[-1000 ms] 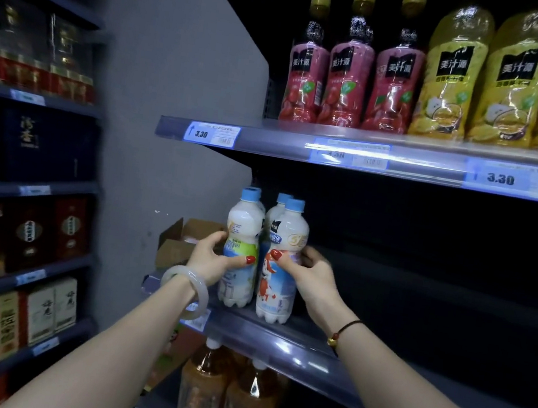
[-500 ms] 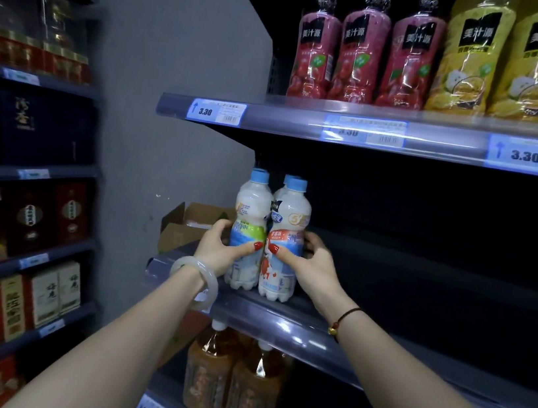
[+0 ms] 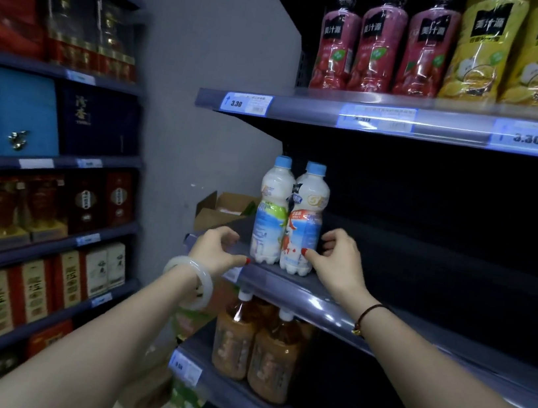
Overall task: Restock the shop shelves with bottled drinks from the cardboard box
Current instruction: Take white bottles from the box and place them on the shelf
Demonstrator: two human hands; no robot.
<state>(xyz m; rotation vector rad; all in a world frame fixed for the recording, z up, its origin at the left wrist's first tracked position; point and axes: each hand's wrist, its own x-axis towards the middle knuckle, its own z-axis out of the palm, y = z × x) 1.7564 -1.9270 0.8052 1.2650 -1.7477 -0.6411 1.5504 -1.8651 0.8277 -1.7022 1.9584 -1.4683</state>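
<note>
Two white plastic milk-drink bottles with blue caps, the left bottle with a green-and-blue label and the right bottle with a red-and-blue label, stand upright and side by side, touching, at the near left end of the grey metal middle shelf. Change from a second ago: both hands were wrapped round these bottles, now both have let go. Bottles rest on their own bases, so this pair looks placed; shelf to the right of them is dark and bare, so plenty of restocking likely remains.

Left hand: off the bottle, drawn back left and near, just beside the left bottle's base, fingers loosely curled, thumb tip near the shelf's front lip, holding nothing. White bangle on that wrist. Right hand: fingers spread and slightly curled, thumb tip at or just touching the right bottle's lower body, not gripping; cannot tell if contact is real. Dark cord bracelet on that wrist. Both forearms reach up and forward from below.

Open brown cardboard box sits on the same shelf, farther back and left of the bottles. Below: amber tea bottles. Above: pink juice bottles and yellow ones to their right.
</note>
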